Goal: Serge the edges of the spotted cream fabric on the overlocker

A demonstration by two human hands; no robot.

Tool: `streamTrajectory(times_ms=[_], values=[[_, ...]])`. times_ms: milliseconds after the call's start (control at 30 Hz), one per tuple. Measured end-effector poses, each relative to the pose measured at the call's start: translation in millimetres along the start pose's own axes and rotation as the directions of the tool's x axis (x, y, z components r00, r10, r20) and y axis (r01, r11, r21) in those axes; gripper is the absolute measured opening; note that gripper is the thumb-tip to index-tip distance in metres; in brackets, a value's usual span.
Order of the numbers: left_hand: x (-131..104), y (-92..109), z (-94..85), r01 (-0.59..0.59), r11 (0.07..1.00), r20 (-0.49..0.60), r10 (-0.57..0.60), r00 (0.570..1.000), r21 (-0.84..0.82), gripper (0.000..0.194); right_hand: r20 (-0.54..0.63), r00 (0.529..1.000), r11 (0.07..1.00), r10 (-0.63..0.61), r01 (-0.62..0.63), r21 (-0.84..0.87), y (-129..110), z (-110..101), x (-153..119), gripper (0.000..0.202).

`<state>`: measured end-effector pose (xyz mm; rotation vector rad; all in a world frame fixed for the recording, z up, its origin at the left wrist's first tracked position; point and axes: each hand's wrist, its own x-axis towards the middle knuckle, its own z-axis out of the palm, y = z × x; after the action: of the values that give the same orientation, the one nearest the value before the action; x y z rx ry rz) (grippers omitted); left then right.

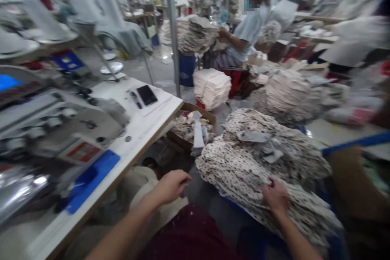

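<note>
My right hand [276, 196] is over a large pile of white fabric with dark spots [231, 162], its fingers curled and pressed against the cloth. Some grey-white strips [271, 146] lie crumpled on top of the same pile. Away from the pile, my left hand [171, 186] hovers above my lap, between the sewing table and the fabric. Its fingers are loosely bent with a gap to the thumb, and nothing shows in them. The picture is blurred, so fine detail at the fingertips is lost.
At left a sewing machine [91, 126] stands on a white table [146, 120], with a phone-like dark device [146, 95] on it. A scrap-filled cardboard box [210, 118] sits beyond the table edge. Stacked pale cloth [211, 85] and a seated co-worker [248, 28] are farther back.
</note>
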<state>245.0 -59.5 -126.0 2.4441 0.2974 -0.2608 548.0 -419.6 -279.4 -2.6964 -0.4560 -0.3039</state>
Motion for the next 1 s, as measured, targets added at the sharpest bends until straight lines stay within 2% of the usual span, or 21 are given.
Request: streamTrajectory(times_ms=[33,67,100,167,233,267,300,333,400,433,467,533,567,600,667,767,833,933,1000], values=[[-27.7,-1.2,-4.4,0.050,0.998,-0.055,-0.052,0.997,-0.036,0.026,0.028,0.985,0.978,-0.172,0.167,0.127,-44.5,21.6,-12.2,0.034],[-56.1,-0.9,-8.9,0.105,0.992,-0.112,-0.112,0.987,-0.068,0.024,0.026,0.935,0.902,-0.354,0.334,0.272,-92.8,38.9,-25.5,0.031],[-84.8,0.5,-14.0,0.162,0.982,-0.171,-0.177,0.969,-0.098,0.022,-0.008,0.858,0.780,-0.513,0.470,0.414,-142.6,50.9,-39.6,0.027],[-143.4,3.8,-27.9,0.254,0.955,-0.281,-0.288,0.916,-0.150,0.020,-0.118,0.647,0.439,-0.753,0.628,0.642,-238.7,57.7,-67.2,0.020],[-208.8,6.5,-48.8,0.339,0.928,-0.401,-0.372,0.837,-0.154,0.019,-0.241,0.414,0.080,-0.878,0.624,0.777,-322.2,47.0,-89.4,0.022],[-245.6,8.5,-61.3,0.391,0.910,-0.464,-0.409,0.786,-0.141,0.018,-0.302,0.318,-0.066,-0.898,0.582,0.810,-358.4,38.0,-98.1,0.026],[-284.5,11.3,-74.4,0.475,0.873,-0.542,-0.455,0.706,-0.114,0.016,-0.362,0.232,-0.195,-0.903,0.528,0.826,-390.9,27.7,-105.7,0.029],[-324.6,14.6,-87.8,0.565,0.815,-0.615,-0.513,0.599,-0.129,0.017,-0.424,0.164,-0.307,-0.890,0.472,0.826,-420.0,16.7,-112.9,0.032],[-402.1,19.1,-114.7,0.740,0.656,-0.733,-0.575,0.364,-0.147,0.020,-0.539,0.075,-0.473,-0.839,0.391,0.790,-469.1,-5.6,-127.8,0.036],[-436.3,18.5,-128.0,0.826,0.542,-0.760,-0.600,0.249,-0.157,0.021,-0.583,0.049,-0.527,-0.811,0.371,0.765,-489.7,-16.4,-136.2,0.036],[-465.7,15.1,-141.3,0.886,0.433,-0.771,-0.617,0.157,-0.166,0.022,-0.615,0.026,-0.567,-0.788,0.358,0.742,-508.3,-26.9,-145.5,0.036],[-506.9,0.0,-166.3,0.943,0.264,-0.744,-0.668,0.028,-0.201,0.022,-0.639,-0.033,-0.613,-0.769,0.324,0.721,-539.9,-46.3,-166.4,0.033],[-518.4,-11.3,-177.1,0.952,0.208,-0.722,-0.692,-0.019,-0.223,0.022,-0.627,-0.072,-0.617,-0.776,0.295,0.729,-552.8,-54.8,-177.3,0.030],[-524.4,-24.6,-186.4,0.955,0.180,-0.712,-0.701,-0.044,-0.236,0.022,-0.605,-0.103,-0.608,-0.790,0.263,0.749,-563.4,-61.9,-188.0,0.027],[-524.1,-54.7,-198.7,0.956,0.167,-0.694,-0.719,-0.048,-0.240,0.022,-0.537,-0.116,-0.549,-0.836,0.215,0.808,-577.8,-70.8,-206.7,0.021],[-509.3,-98.6,-203.0,0.954,0.180,-0.628,-0.778,-0.010,-0.239,0.020,-0.441,-0.072,-0.446,-0.894,0.201,0.872,-584.8,-70.2,-223.1,0.019],[-501.1,-120.0,-201.1,0.953,0.183,-0.576,-0.817,0.012,-0.240,0.021,-0.408,-0.047,-0.408,-0.912,0.209,0.889,-584.6,-64.8,-226.2,0.019],[-499.4,-135.5,-203.4,0.953,0.174,-0.531,-0.847,0.017,-0.248,0.026,-0.395,-0.017,-0.389,-0.918,0.214,0.896,-583.8,-58.4,-225.8,0.018],[-503.5,-136.0,-211.9,0.950,0.167,-0.545,-0.839,-0.004,-0.265,0.025,-0.406,-0.029,-0.402,-0.913,0.217,0.889,-584.1,-56.9,-225.8,0.017]])
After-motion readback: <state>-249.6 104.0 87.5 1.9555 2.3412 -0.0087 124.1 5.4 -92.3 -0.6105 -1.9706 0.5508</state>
